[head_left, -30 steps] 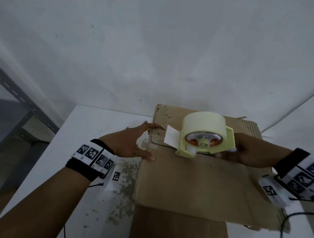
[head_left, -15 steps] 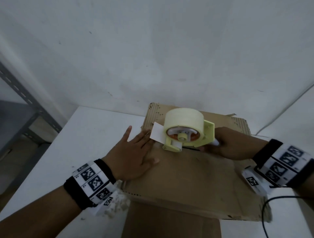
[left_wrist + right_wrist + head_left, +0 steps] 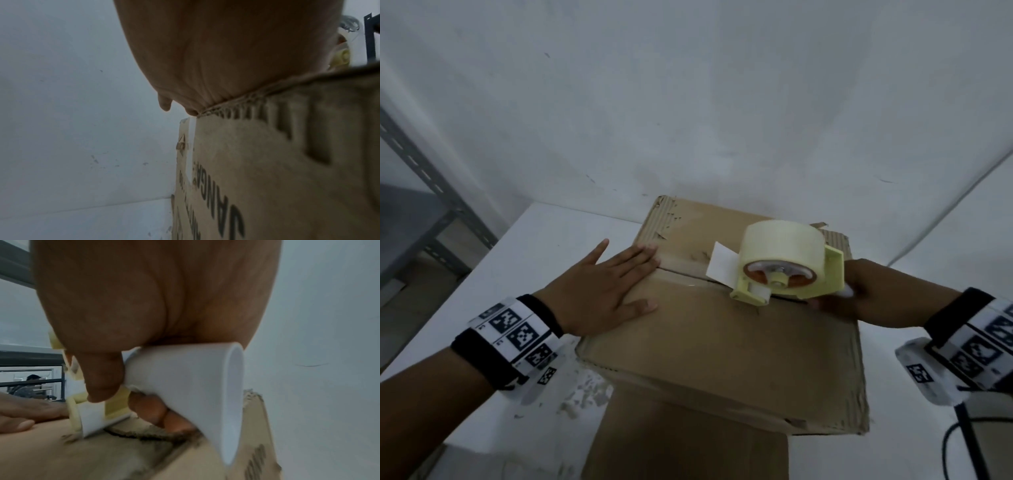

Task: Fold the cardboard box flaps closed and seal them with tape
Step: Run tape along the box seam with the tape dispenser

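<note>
One box [image 3: 722, 346]: left hand [image 3: 599, 291] flat on it; right hand [image 3: 866, 294] grips one tape dispenser [image 3: 787, 270].

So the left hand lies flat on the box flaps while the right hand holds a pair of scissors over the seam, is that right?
Not scissors. The right hand grips a yellow tape dispenser, as the head view shows. The left hand does lie flat on the box flaps.

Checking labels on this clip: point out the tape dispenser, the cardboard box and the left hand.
tape dispenser [image 3: 780, 253], head view, side of the tape roll.
cardboard box [image 3: 739, 346], head view, near top flap.
left hand [image 3: 599, 291], head view, back of hand.
</note>
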